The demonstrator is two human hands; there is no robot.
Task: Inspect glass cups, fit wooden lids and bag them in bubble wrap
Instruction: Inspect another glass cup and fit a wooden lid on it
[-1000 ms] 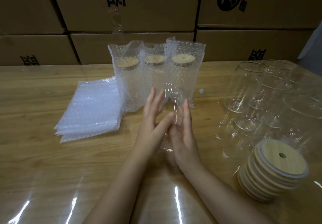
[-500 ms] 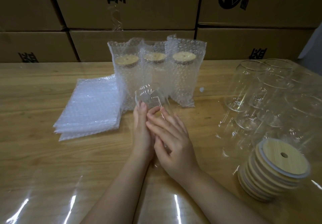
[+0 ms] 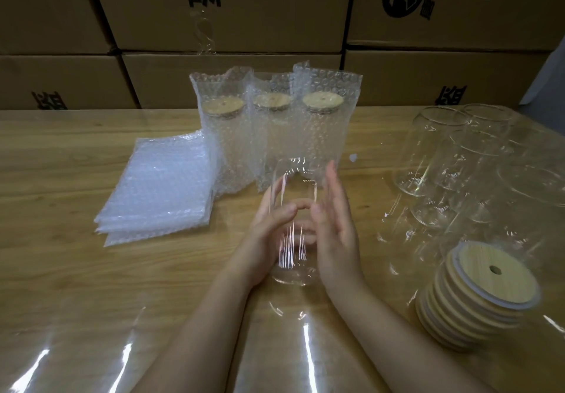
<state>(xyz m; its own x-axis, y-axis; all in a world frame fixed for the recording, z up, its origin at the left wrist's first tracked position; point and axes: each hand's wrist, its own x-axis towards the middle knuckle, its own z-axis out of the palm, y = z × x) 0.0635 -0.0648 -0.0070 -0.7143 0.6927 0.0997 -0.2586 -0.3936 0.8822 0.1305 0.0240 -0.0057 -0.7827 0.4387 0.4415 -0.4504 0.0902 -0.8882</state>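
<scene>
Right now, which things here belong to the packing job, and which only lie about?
Job: clear glass cup between left hand and right hand; stacked round wooden lids; flat bubble-wrap bags; three bagged lidded cups; bare glass cups.
Lying about: brown cardboard boxes; small white scrap.

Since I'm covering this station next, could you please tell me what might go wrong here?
The right hand lies only flat against the glass cup while the left hand grips it, so it could slip. Its far end looks near the bagged cups, which might topple.
</scene>
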